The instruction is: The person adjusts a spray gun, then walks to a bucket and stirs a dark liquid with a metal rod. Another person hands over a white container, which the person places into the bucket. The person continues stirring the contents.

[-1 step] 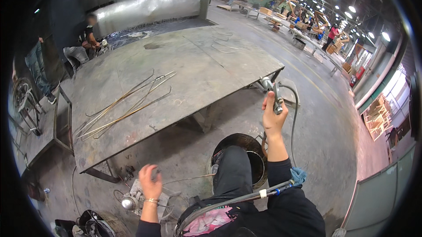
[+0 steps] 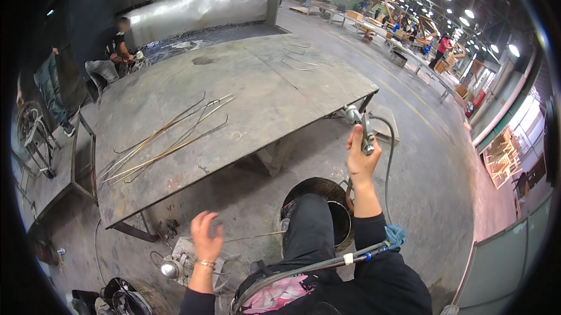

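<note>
My right hand point(image 2: 362, 166) grips a metal spray gun point(image 2: 368, 134), its head pointing toward the near right corner of the metal table point(image 2: 269, 105). A dark hose point(image 2: 390, 181) loops down from the gun past my forearm, and a blue cloth point(image 2: 395, 235) is tied at my sleeve. My left hand point(image 2: 207, 236) is raised in the air with its fingers apart and slightly curled, and I see nothing in it. Below it, on the floor, sits a device with a round silvery part point(image 2: 170, 269). Several bent metal rods point(image 2: 175, 134) lie on the table.
A dark round bucket point(image 2: 312, 188) stands by my knee. At the lower left are containers point(image 2: 131, 297) and thin hoses. One person point(image 2: 105, 61) bends at the table's far left end; another stands beside a wheeled frame point(image 2: 38, 140). Behind is a metal booth point(image 2: 198, 11).
My left hand has moved slightly right and up, its fingers spreading. My right hand and the spray gun have shifted a little to the left.
</note>
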Motion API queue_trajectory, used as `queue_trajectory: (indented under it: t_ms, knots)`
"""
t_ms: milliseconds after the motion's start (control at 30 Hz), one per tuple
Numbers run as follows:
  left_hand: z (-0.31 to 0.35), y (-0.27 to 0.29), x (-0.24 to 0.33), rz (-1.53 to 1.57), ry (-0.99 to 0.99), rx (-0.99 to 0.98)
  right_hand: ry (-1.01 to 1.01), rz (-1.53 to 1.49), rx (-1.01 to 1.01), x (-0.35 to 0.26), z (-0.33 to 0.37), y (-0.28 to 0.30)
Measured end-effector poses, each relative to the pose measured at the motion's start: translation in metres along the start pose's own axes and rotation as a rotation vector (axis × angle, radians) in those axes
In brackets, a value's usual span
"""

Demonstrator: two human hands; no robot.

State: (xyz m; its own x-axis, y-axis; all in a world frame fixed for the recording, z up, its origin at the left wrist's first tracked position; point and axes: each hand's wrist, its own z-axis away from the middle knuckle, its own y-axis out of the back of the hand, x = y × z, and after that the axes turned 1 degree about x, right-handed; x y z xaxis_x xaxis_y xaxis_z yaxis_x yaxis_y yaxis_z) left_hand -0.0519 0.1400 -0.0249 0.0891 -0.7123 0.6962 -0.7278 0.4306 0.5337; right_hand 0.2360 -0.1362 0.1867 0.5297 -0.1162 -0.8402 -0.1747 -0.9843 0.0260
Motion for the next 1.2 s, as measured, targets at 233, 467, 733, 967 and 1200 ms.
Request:
queue_trajectory:
  t_ms: [233,467,733,967,1200]
  knots:
    - [-0.083,-0.029,0.185,0.323,-0.610,-0.285,-0.181,-0.080,-0.257,0.017,0.092,-0.004]
    - [-0.093,-0.060,0.212,0.328,-0.801,-0.492,0.122,0.186,-0.648,0.060,0.173,0.018]
    - [-0.091,-0.054,0.169,0.497,-0.755,-0.730,-0.455,-0.135,-0.778,0.048,0.194,0.029]
    - [-0.060,-0.045,0.144,0.391,-0.684,-0.635,-0.636,-0.150,-0.927,0.048,0.215,0.018]
    - [-0.057,-0.038,0.132,0.398,-0.654,-0.699,-0.536,-0.147,-0.932,0.049,0.224,0.008]
